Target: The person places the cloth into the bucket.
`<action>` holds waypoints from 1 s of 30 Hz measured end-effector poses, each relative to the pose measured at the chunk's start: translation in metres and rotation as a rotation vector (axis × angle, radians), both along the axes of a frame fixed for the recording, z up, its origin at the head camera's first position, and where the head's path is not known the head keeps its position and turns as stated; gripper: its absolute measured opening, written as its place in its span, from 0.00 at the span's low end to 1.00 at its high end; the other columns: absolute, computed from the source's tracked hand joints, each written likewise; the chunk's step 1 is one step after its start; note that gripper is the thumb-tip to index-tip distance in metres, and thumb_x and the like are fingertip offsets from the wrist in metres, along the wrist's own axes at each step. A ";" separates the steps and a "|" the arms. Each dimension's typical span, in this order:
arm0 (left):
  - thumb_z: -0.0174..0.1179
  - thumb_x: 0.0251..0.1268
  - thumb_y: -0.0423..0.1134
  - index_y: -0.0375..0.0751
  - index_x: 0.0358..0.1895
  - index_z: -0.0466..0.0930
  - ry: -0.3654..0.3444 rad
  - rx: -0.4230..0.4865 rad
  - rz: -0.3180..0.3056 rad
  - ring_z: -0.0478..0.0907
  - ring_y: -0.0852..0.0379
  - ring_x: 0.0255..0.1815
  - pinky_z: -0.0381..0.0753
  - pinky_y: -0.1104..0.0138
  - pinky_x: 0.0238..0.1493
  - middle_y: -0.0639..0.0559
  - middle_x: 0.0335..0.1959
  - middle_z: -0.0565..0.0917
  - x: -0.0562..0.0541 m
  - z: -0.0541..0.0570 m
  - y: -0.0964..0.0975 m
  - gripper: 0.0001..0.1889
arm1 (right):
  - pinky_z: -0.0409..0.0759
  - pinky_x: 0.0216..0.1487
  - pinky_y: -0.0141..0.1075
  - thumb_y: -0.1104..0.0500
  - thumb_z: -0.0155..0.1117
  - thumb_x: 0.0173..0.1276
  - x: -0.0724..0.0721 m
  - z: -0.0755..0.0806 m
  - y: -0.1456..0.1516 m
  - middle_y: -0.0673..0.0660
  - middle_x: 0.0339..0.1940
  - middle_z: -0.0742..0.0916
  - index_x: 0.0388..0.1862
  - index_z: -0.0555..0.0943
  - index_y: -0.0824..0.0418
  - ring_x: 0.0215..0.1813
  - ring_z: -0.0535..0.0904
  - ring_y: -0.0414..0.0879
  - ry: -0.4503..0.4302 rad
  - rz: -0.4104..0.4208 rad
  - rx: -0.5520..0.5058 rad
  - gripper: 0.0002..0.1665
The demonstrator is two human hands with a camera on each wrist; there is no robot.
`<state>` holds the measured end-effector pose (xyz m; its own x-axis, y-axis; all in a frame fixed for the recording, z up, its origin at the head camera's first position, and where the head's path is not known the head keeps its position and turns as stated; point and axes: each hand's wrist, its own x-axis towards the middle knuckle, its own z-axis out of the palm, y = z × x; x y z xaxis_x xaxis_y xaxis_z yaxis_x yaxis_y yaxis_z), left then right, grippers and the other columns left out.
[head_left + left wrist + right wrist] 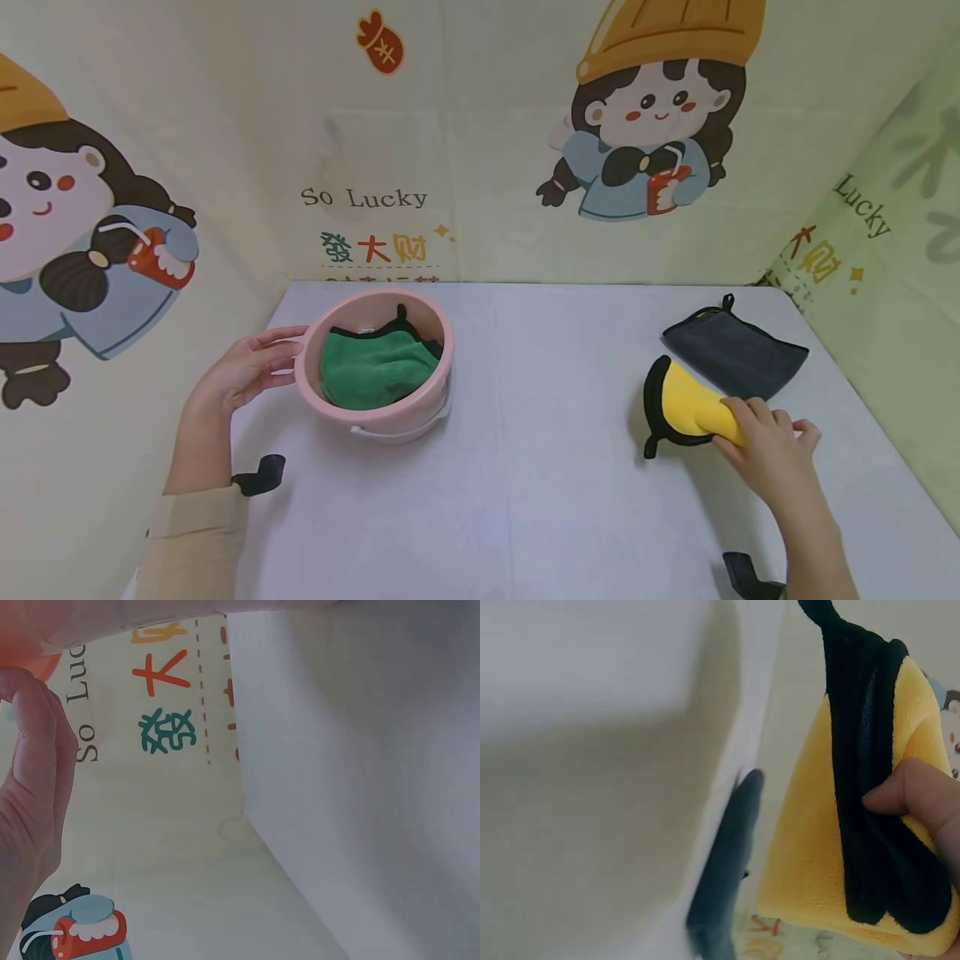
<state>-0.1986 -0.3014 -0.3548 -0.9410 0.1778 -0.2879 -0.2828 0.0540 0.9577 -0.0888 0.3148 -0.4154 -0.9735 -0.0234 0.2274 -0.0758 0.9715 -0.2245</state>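
A pink bucket [397,417] with a pale handle stands at the left of the table, a green cloth with black edging [378,367] inside it. My left hand [258,367] touches the bucket's left side with its fingers straight; in the left wrist view the hand [34,757] lies along the bucket wall [150,619]. At the right, my right hand [772,450] pinches a folded yellow cloth with black trim and a loop [686,404], held above the table. The right wrist view shows the thumb pressed on the black trim of this yellow cloth [802,847].
A dark grey folded cloth with a black loop [735,350] lies on the white table [540,467] at the far right, just beyond the yellow one. Printed fabric walls [495,192] rise behind the table and at both sides.
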 end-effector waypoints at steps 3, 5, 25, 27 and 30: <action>0.57 0.63 0.38 0.55 0.47 0.73 -0.002 -0.003 0.001 0.82 0.62 0.38 0.81 0.69 0.39 0.63 0.39 0.82 0.000 0.000 0.000 0.11 | 0.49 0.43 0.65 0.62 0.69 0.49 -0.010 0.010 -0.009 0.68 0.39 0.74 0.48 0.69 0.67 0.38 0.64 0.66 0.057 0.042 -0.002 0.28; 0.57 0.63 0.38 0.55 0.47 0.73 -0.004 -0.002 0.001 0.82 0.62 0.38 0.81 0.69 0.39 0.63 0.39 0.82 0.000 0.000 -0.001 0.11 | 0.50 0.42 0.64 0.63 0.69 0.49 -0.017 0.016 -0.016 0.68 0.38 0.74 0.47 0.70 0.67 0.37 0.63 0.64 0.085 0.071 0.001 0.27; 0.57 0.63 0.38 0.56 0.45 0.75 0.005 0.013 -0.010 0.82 0.61 0.38 0.81 0.68 0.38 0.62 0.39 0.82 -0.001 -0.001 -0.001 0.10 | 0.53 0.47 0.59 0.61 0.68 0.55 -0.093 0.063 -0.111 0.60 0.40 0.75 0.50 0.71 0.61 0.42 0.66 0.58 0.171 0.281 -0.026 0.24; 0.57 0.63 0.38 0.56 0.45 0.75 0.010 0.018 -0.016 0.82 0.61 0.38 0.81 0.67 0.38 0.62 0.39 0.82 -0.001 -0.002 -0.001 0.10 | 0.53 0.49 0.59 0.60 0.68 0.55 -0.098 0.068 -0.121 0.59 0.40 0.75 0.50 0.71 0.60 0.43 0.66 0.58 0.176 0.296 -0.024 0.24; 0.56 0.64 0.37 0.55 0.46 0.75 0.018 0.023 -0.028 0.82 0.61 0.38 0.82 0.67 0.38 0.61 0.39 0.82 -0.002 -0.002 -0.002 0.10 | 0.53 0.50 0.58 0.60 0.67 0.55 -0.104 0.076 -0.136 0.59 0.41 0.75 0.51 0.72 0.60 0.43 0.67 0.57 0.179 0.321 -0.015 0.24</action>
